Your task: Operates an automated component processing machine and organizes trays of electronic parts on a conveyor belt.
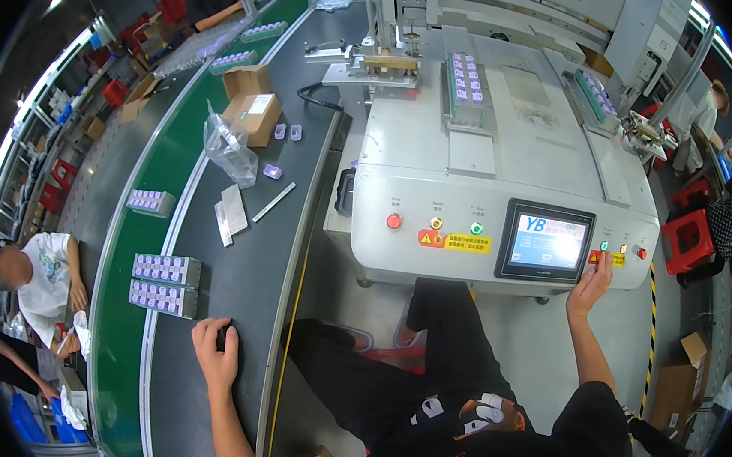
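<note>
My left hand [217, 352] rests on the dark bench top [245, 292], fingers loosely bent and thumb apart. A dark patch shows between thumb and fingers, and I cannot make out any object there. Just beyond it, near the green belt, stand two grey trays [165, 286] of small pale-purple parts. My right hand [590, 286] is at the machine's front panel, right of the touchscreen [545, 243]. One finger reaches up just below a green button [604, 246]; whether it touches the button is unclear. Nothing shows in this hand.
A tray of purple parts [465, 82] sits on the machine top [407, 137], another [595, 99] at its right. A red button [394, 221] is on the left. The bench holds an open carton [259, 117], plastic bag [230, 149] and loose parts [272, 171]. Co-workers sit beyond the green conveyor [129, 236].
</note>
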{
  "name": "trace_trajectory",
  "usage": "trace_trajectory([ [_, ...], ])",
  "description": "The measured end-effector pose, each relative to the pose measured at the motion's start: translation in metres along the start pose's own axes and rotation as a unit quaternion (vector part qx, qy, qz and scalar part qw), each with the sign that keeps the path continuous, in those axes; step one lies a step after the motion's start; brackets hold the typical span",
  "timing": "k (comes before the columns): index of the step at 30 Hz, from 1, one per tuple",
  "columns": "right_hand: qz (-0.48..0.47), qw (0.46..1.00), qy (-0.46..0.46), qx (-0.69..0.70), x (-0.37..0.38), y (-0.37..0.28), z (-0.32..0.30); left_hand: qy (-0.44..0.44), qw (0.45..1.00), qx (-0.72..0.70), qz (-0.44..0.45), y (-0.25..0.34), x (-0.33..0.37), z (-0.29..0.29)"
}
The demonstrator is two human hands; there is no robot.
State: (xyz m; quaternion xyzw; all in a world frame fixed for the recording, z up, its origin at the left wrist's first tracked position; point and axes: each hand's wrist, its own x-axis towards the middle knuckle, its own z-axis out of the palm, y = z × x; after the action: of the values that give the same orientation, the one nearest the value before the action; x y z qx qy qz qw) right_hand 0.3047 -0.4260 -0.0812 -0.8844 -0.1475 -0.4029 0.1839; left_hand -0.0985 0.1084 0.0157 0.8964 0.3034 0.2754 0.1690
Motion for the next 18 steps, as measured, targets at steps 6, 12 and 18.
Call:
trace_trajectory([
  [6,0.004,1.0,0.0,0.002,-0.0011,0.0022,-0.0001,-0.002,1.0,-0.002,0.003,0.0013,0.0003,-0.0001],
  [12,0.004,1.0,-0.003,0.005,-0.0001,-0.001,0.0002,0.009,1.0,-0.002,0.011,-0.0019,-0.0008,0.0009],
  [18,0.003,1.0,0.0,0.007,0.0002,0.0027,0.0008,0.007,1.0,-0.005,0.009,-0.0023,0.0003,0.0015],
])
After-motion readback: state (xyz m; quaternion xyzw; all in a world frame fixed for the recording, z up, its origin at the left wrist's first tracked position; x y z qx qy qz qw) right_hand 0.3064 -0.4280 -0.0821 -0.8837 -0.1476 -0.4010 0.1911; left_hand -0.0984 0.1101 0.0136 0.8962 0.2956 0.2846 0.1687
